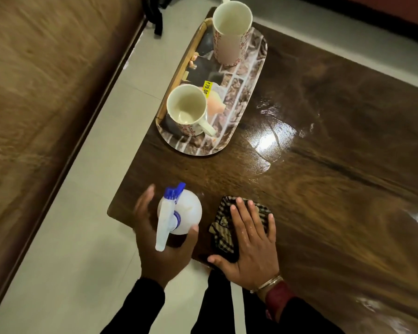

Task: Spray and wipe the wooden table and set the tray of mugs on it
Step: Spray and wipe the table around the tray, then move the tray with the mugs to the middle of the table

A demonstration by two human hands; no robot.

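The dark wooden table (323,145) shows wet, shiny patches. A white spray bottle (179,213) with a blue nozzle stands on its near left corner. My left hand (159,242) curves around the bottle with fingers apart; I cannot tell whether it grips it. My right hand (249,239) lies flat on a checked cloth (223,235) just right of the bottle. The patterned oval tray (241,97) rests on the table's far left side. It carries two white mugs, one near (188,110) and one far (231,32).
A brown wooden surface, perhaps a bed or bench (34,97), runs along the left. Pale floor tiles (101,145) separate it from the table. My dark sleeves and legs are at the bottom. A black object (155,13) lies on the floor at the top.
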